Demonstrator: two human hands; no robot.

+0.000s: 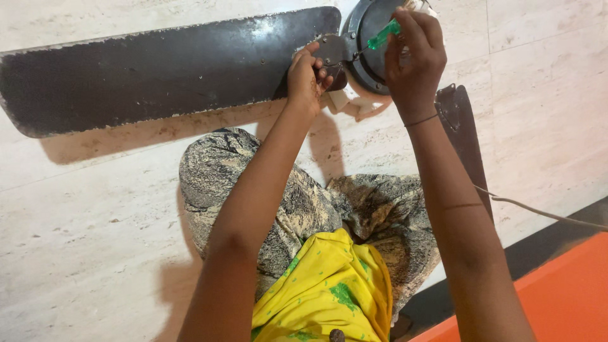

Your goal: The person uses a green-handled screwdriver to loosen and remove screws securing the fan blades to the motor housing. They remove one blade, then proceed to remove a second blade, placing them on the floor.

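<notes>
A dark brown ceiling fan lies on the pale floor, its round motor housing point(369, 47) at the top. One long dusty blade point(158, 69) stretches to the left. My left hand point(308, 77) grips the blade's metal bracket point(332, 49) where it joins the housing. My right hand point(415, 57) holds a screwdriver with a translucent green handle point(384, 35), its tip pointing at the bracket. A second blade point(465, 142) runs down behind my right forearm, partly hidden.
I sit on a cream stone-tile floor point(95, 221) with my knees in patterned grey trousers point(215, 171) and a yellow-green top point(329, 291). A thin pale cord point(544, 214) trails right. An orange surface point(563, 297) with a dark strip fills the lower right corner.
</notes>
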